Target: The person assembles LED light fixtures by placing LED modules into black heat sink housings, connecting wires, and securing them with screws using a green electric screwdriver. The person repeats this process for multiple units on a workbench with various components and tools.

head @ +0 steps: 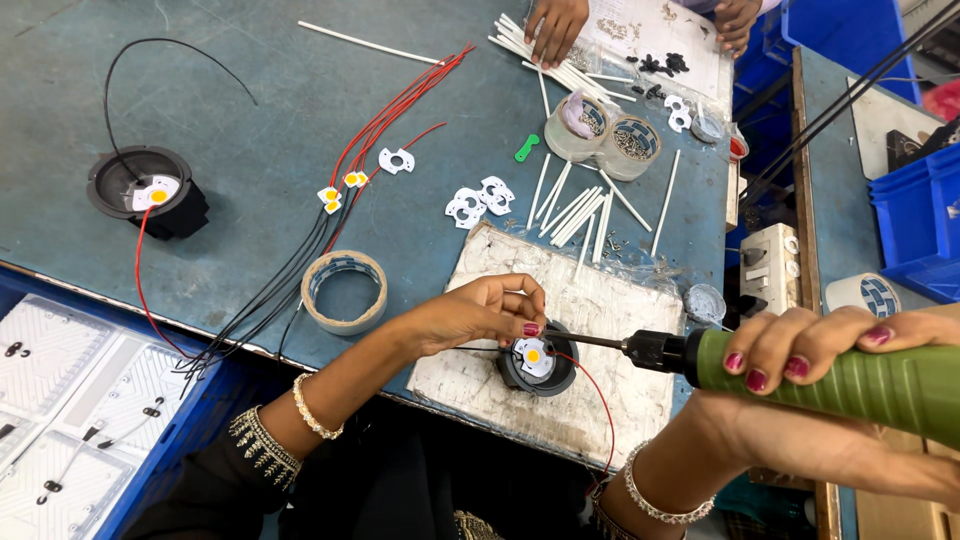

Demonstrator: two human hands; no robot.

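Left hand (480, 312) steadies one lamp housing (537, 366); right hand (800, 345) grips one screwdriver (800, 375).

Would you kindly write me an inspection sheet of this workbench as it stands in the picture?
Surface: blue-grey bench, with a worn white board at the front.
Job's things: black round lamp housing on the board; green electric screwdriver, bit on the housing.
Clutter: tape roll, white tubes, white brackets, two tubs of screws.
Grippers: left hand steadies the housing; right hand grips the screwdriver.
Cables: red and black wires fanned across the bench.
Surroundings: second housing, blue bins, another person's hands at the far edge.
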